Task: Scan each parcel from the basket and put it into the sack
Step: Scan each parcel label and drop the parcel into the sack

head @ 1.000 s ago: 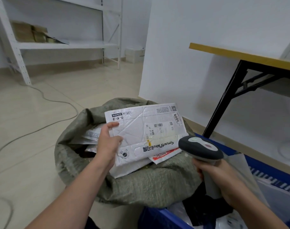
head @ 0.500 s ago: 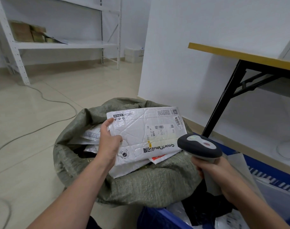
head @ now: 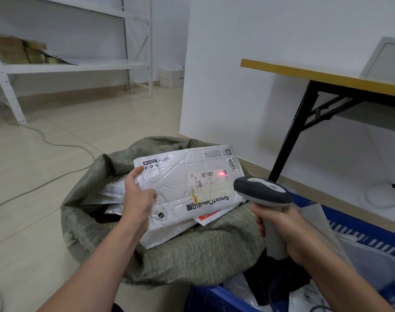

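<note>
- The parcel (head: 187, 190) is one white bubble mailer. Read upside down, it says "SmartDevil" in black, followed by Chinese characters. A sticker at its far right corner reads "2009", and there is a QR code beside that corner.
- A small label on the parcel carries a barcode, and a red scan dot (head: 221, 174) glows just right of the bars.
- The left hand (head: 139, 199) grips the parcel's left edge with the thumb on the printed face; the fingers are hidden beneath.
- The parcel is held flat over the mouth of the sack (head: 192, 257), and its near corner overlaps the sack's near rim.
- The right hand (head: 289, 235) is curled round the handle of one grey scanner (head: 262, 192), whose head points at the label from the parcel's right edge.
- The one green woven sack holds at least two more white mailers (head: 114, 192) at its left rim. A red-and-white piece (head: 209, 216) pokes out under the held parcel.
- One blue basket (head: 216, 298) sits at the near right with white and dark packets inside, partly hidden by the right arm.
- Behind stand a yellow-edged tabletop (head: 327, 75) on black legs and a white shelf rack (head: 68, 66) with cardboard boxes (head: 16, 50). A cable (head: 57, 145) lies on the floor.
</note>
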